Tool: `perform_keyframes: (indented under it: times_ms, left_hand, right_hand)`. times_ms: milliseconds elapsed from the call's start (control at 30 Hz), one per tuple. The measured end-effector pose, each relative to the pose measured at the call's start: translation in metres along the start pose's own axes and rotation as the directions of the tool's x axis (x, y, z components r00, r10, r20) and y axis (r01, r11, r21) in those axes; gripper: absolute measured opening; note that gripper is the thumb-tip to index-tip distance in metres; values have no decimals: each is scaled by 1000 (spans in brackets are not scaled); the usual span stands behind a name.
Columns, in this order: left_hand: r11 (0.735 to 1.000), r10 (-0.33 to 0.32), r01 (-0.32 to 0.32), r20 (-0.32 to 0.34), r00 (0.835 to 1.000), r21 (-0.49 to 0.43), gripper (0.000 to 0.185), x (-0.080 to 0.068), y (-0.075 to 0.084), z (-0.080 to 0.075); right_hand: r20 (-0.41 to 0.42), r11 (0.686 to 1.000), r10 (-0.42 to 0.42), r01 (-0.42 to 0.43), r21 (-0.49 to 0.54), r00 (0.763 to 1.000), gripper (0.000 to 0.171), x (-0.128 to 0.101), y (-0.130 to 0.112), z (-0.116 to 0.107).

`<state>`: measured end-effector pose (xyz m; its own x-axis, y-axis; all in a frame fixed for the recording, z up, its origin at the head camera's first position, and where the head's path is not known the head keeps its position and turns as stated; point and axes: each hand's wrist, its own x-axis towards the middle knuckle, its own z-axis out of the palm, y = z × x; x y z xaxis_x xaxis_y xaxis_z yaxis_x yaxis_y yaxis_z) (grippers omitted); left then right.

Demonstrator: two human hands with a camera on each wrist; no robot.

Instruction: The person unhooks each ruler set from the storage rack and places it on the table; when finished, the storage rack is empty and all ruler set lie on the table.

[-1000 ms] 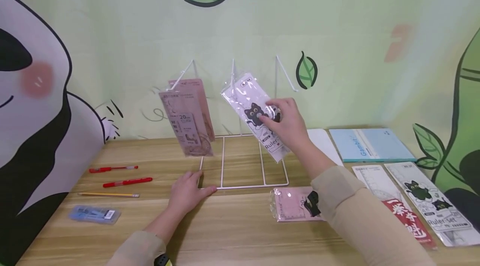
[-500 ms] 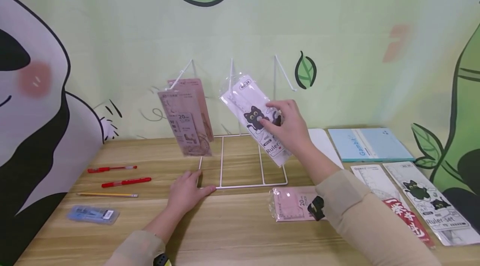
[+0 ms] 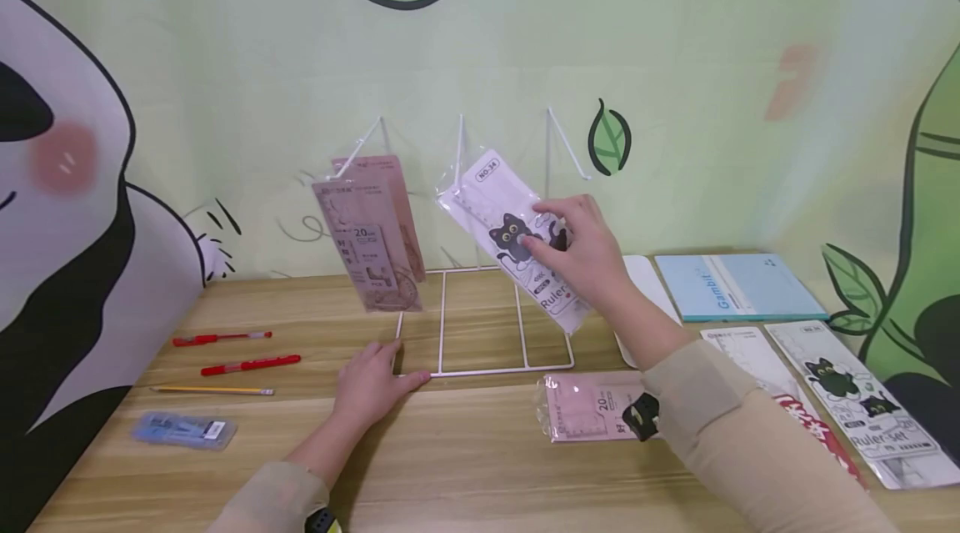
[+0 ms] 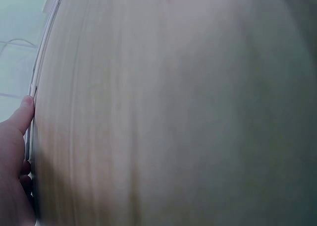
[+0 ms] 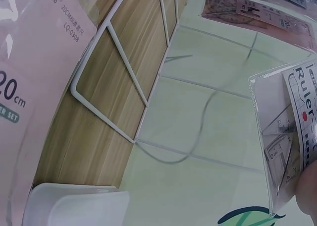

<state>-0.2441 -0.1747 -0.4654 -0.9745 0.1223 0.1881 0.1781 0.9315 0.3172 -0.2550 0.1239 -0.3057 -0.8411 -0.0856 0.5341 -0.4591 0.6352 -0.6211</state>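
Observation:
My right hand (image 3: 583,253) pinches a white ruler set packet (image 3: 495,216) printed with black cats, thumb on its face. Held tilted, the packet has its clear top corner at the tip of the rack's middle hook (image 3: 460,145); I cannot tell whether the hook passes through it. Triangle rulers show through the packet (image 5: 280,151) in the right wrist view. My left hand (image 3: 367,383) rests at the front left corner of the white wire rack (image 3: 483,371), fingers and thumb touching the wire. Pink ruler set packets (image 3: 367,245) hang on the left hook.
Two red pens (image 3: 251,364), a pencil (image 3: 213,389) and a blue translucent case (image 3: 183,429) lie left. A pink packet (image 3: 588,408) lies below my right arm. To the right are a blue Gambit notebook (image 3: 738,287) and another cat ruler packet (image 3: 855,399). The right hook (image 3: 568,143) is bare.
The right hand still holds the ruler set packet and has shifted it only slightly, its lower end a little to the right. The left hand stays on the rack corner.

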Motion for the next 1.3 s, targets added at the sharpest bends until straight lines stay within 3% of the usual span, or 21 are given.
perform_keyframes:
  times_ms: [233,533,933,1300]
  left_hand:
    - [1000,-4,4,8,1000,-5,77,0,1,-1]
    - [1000,-15,15,10,1000,-14,77,0,1,-2]
    - [1000,-19,19,12,1000,-13,78,1,2,0]
    - [1000,-21,21,9,1000,-10,76,2,2,1]
  right_hand:
    - [35,999,6,-7,32,999,44,-5,-2,-6]
    - [36,995,-87,86,46,996,44,-8,-5,-11]
    - [47,995,-81,79,54,996,43,-10,-5,-16]
    - [39,989,-133,131,62,990,40,-15,-5,-18]
